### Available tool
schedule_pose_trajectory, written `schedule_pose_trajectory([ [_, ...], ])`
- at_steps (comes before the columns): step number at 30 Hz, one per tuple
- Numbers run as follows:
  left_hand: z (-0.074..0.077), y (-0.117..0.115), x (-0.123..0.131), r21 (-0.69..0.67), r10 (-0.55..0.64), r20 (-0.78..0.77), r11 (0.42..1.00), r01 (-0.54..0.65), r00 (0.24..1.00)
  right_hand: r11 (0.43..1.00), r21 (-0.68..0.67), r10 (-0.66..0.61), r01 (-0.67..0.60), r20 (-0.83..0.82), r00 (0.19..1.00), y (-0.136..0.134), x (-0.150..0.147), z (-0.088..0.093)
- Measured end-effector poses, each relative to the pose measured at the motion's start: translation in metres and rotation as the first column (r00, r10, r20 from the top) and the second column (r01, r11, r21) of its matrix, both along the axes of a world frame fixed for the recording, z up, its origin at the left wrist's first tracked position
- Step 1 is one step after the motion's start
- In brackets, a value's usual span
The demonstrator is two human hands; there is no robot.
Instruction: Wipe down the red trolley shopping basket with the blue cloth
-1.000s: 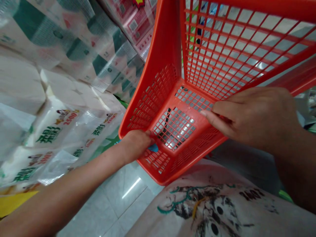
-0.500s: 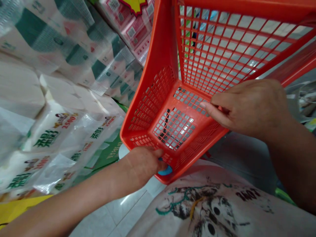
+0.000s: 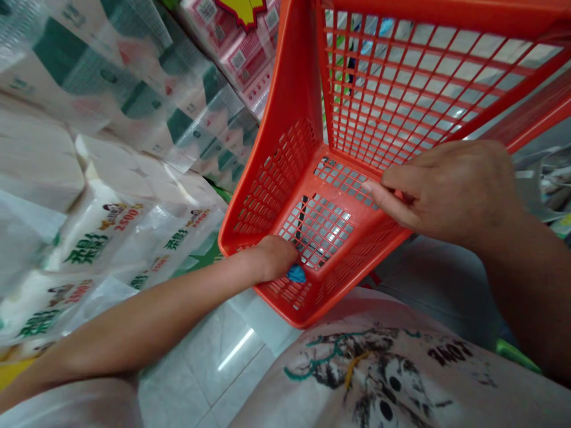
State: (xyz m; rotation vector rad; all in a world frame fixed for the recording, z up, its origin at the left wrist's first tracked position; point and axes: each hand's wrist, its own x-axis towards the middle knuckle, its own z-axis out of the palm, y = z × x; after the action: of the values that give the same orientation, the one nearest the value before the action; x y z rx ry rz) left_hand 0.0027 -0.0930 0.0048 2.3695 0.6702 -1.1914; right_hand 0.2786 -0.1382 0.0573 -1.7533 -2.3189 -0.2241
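Observation:
A red plastic shopping basket (image 3: 285, 77) with mesh walls and a mesh floor stands tilted in front of me. My left hand (image 3: 280, 258) reaches over its near left edge, fingers closed on a small crumpled blue cloth (image 3: 296, 273). The cloth shows just below the hand, against the basket's inner near wall; part of it is hidden under my palm. At the basket's right side, my right hand (image 3: 459, 196) is curled around the rim, thumb pointing inward. Most of its fingers are out of sight.
Plastic-wrapped tissue packs (image 3: 102, 232) with green and red print are stacked at left, below green-patterned packs (image 3: 138, 95). Pink packs (image 3: 245, 53) stand behind the basket. Below lies a pale tiled floor (image 3: 200, 362). My printed white shirt (image 3: 383, 368) is close to the basket's near edge.
My left hand has moved up and deeper into the basket with the blue cloth, away from the near rim. My right hand and the basket have hardly shifted.

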Motion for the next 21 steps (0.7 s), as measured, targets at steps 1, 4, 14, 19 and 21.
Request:
schedule_pose_trajectory([
  [1, -0.011, 0.006, 0.003, 0.028, 0.01, -0.069, 1.0, -0.008, 0.998, 1.0, 0.009, 0.007, -0.007, 0.009, 1.0, 0.0, -0.002, 0.0],
  [4, -0.028, 0.013, 0.013, 0.062, 0.002, -0.191, 0.998, 0.011, 0.982, 1.0, 0.02, 0.024, -0.024, 0.021, 1.0, 0.0, -0.007, 0.002],
  [14, 0.013, 0.001, -0.001, 0.133, 0.006, -0.193, 0.991, 0.02, 0.981, 0.998, -0.056, 0.025, -0.03, -0.094, 0.995, -0.001, -0.002, 0.004],
  [19, 0.041, 0.009, -0.017, 0.401, 0.133, -0.28, 0.916, -0.01, 0.951, 0.998, -0.046, 0.045, -0.049, -0.099, 0.994, 0.0, -0.007, 0.004],
  [21, 0.055, 0.006, -0.019, 0.367, 0.105, -0.267, 0.93, 0.0, 0.958, 0.998, -0.029, 0.047, -0.05, -0.083, 0.995, 0.0, -0.007, 0.004],
])
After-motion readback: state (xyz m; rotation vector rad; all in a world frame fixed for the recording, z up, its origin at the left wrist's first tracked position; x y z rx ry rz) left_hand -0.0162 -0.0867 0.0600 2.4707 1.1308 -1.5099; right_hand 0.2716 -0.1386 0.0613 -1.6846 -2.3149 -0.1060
